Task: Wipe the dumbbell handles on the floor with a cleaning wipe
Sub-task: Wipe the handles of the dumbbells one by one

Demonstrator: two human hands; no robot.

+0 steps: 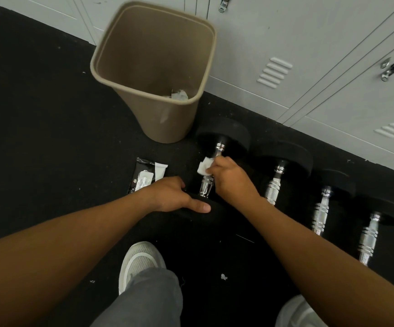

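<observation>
Pinching the wipe (203, 168) against the first dumbbell's handle (207, 185), our right hand (229, 178) could slip; left hand (171, 197) rests flat on its near weight (205, 220), steadying.

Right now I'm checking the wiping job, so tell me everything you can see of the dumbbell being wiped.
The dumbbell being wiped is the leftmost of four lying side by side on the black floor, near the tan bin. It has a shiny chrome handle with ringed collars and round matte black heads, seemingly rubber. The right hand presses a folded white wipe on the handle's middle. The left hand rests on the near head, thumb straight.
</observation>
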